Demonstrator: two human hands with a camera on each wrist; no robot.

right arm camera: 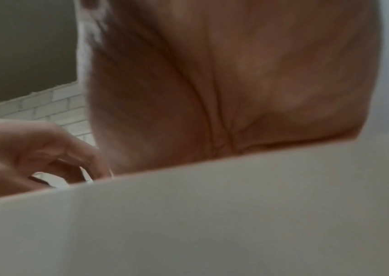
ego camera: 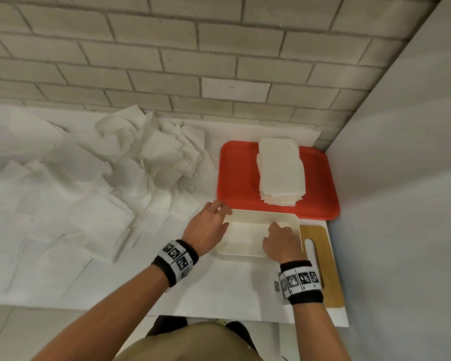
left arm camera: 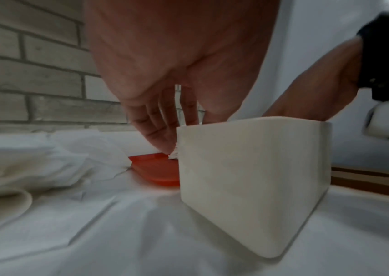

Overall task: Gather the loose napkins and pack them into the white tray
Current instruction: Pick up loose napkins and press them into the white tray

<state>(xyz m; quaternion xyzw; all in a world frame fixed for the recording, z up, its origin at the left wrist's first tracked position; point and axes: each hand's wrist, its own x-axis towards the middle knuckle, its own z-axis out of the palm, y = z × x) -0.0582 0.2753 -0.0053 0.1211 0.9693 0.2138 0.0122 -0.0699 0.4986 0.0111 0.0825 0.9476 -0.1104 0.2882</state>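
The white tray (ego camera: 263,214) stands near the table's front right, in front of a red tray. My left hand (ego camera: 220,212) is at its far left corner, fingers (left arm camera: 165,134) straight down along the outside wall (left arm camera: 247,177), thumb by the rim. My right hand (ego camera: 279,230) reaches down inside the tray at its right end. Its fingers are hidden behind the tray wall (right arm camera: 212,224) below the palm (right arm camera: 224,93). The tray's inside looks white, and I cannot make out separate napkins in it. Loose napkins (ego camera: 141,157) lie heaped and spread across the table's left half.
A red tray (ego camera: 235,178) behind the white one carries a neat napkin stack (ego camera: 281,173). A wooden board (ego camera: 320,256) lies to the right, beside a white side wall. A brick wall runs along the back. The table's front edge is close to my body.
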